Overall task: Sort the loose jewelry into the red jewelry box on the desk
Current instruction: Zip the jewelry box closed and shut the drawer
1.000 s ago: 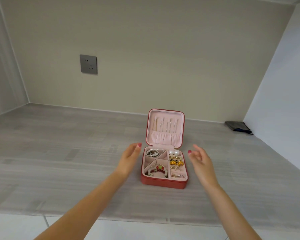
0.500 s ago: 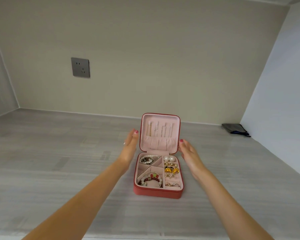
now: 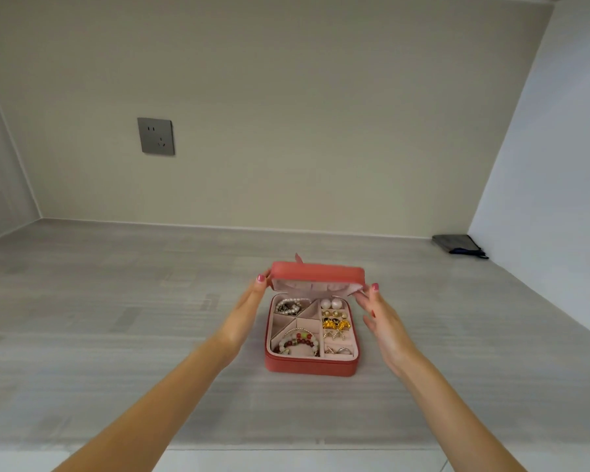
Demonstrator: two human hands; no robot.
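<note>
Two hands, left (image 3: 244,313) and right (image 3: 384,320), pinch the side edges of the red leather jewelry box's half-lowered lid (image 3: 317,273); bare grey desk (image 3: 116,318) surrounds it.

We find no readable text, labels, brands or numbers on the box (image 3: 312,366), the socket (image 3: 155,136) or the pouch (image 3: 457,243).
</note>
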